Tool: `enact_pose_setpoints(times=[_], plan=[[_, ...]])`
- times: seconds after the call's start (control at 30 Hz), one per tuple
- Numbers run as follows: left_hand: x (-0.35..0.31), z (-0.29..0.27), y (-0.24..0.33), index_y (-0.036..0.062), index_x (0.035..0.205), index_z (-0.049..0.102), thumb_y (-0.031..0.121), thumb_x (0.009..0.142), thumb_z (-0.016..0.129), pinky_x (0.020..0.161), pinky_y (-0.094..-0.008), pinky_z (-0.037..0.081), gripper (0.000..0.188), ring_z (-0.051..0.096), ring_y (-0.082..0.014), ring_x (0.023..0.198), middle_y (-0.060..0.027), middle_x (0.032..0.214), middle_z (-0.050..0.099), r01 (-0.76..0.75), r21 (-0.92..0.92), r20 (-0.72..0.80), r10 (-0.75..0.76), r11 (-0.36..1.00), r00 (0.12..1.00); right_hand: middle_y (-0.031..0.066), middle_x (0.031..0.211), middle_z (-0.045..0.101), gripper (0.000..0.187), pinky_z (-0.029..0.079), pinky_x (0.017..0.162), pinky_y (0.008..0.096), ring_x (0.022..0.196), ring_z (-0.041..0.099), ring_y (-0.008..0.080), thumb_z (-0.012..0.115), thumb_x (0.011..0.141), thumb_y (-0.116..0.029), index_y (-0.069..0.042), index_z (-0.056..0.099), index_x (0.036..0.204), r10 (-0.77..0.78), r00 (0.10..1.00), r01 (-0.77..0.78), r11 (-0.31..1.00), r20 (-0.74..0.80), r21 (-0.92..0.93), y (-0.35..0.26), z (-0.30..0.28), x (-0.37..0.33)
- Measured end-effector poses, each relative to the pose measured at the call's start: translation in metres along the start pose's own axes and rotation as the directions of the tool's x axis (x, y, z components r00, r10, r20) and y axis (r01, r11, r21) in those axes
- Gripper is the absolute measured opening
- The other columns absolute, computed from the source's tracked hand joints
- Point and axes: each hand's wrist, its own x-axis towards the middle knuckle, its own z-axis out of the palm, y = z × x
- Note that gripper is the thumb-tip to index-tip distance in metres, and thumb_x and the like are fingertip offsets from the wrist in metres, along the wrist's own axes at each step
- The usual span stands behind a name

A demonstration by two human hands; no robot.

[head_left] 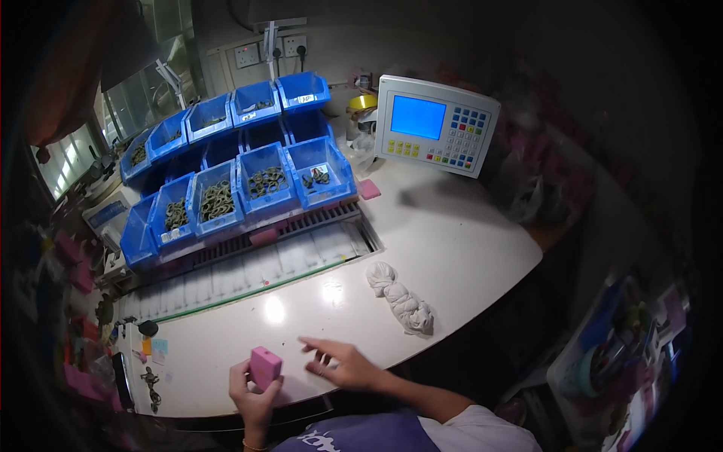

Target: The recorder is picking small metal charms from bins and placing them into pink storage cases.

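Near the front edge of the white table, my left hand (254, 393) is closed around a small pink block (266, 365) and holds it up at an angle. To its right, my right hand (340, 364) hovers over the tabletop with its fingers apart and nothing in them; a gap lies between it and the block. Several blue bins (218, 197) stand in two tiers at the back left. Some of them hold small dark greenish ring-like pieces (217, 199).
A grey panel with a blue screen (418, 117) and keys stands at the back right. A knotted white cloth (401, 300) lies right of centre. A recessed white strip (248, 282) edged in green runs before the bins. Dark green pieces (151, 388) lie front left.
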Motion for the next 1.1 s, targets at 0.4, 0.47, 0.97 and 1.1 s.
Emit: enact_pose_setpoints(times=[0.4,0.47,0.97,1.1], plan=[[0.001,0.045,0.003,0.0011,0.116,0.06,0.009,0.071,0.084,0.08,-0.0404,0.053,0.052,0.061,-0.0333,0.094,-0.0161,0.104,0.062,-0.242,0.079,-0.018,0.244,0.967,0.97,0.016,0.089,0.063,0.051,0.051,0.072,0.0381,0.077,0.059,0.0299,0.077,0.085,-0.017,0.003,0.061,0.129,-0.375,0.921,0.33,0.896,-0.109,-0.298,0.0,0.042,0.017],[0.012,0.042,0.0,0.0001,0.119,0.059,0.016,0.071,0.088,0.085,-0.0386,0.054,0.059,0.064,-0.0313,0.097,-0.0164,0.11,0.062,-0.189,-0.05,-0.016,0.189,0.981,0.982,0.0144,0.106,0.066,0.067,0.05,0.082,0.0342,0.087,0.06,0.0238,0.08,0.083,-0.015,0.003,0.051,0.14,-0.265,0.961,0.251,0.957,-0.084,-0.148,-0.004,0.035,0.016],[0.075,-0.028,-0.038,-0.0012,0.119,0.062,0.013,0.071,0.085,0.083,-0.0353,0.055,0.055,0.065,-0.0249,0.097,-0.0147,0.111,0.063,-0.025,0.257,-0.106,0.054,0.966,0.993,0.0132,0.098,0.07,0.022,0.051,0.08,0.0398,0.087,0.062,0.0308,0.068,0.083,0.004,-0.001,0.068,0.105,-0.311,0.941,0.16,0.754,-0.131,-0.637,0.038,-0.025,-0.026],[0.14,-0.041,-0.066,-0.0013,0.115,0.064,0.026,0.07,0.084,0.083,-0.0379,0.054,0.056,0.067,-0.0302,0.091,-0.0173,0.106,0.068,0.099,0.379,-0.243,-0.004,0.92,0.97,0.0118,0.092,0.069,0.023,0.05,0.075,0.0391,0.082,0.061,0.0294,0.068,0.081,0.005,-0.001,0.069,0.103,-0.335,0.936,0.178,0.72,-0.111,-0.67,0.035,-0.02,-0.019]])
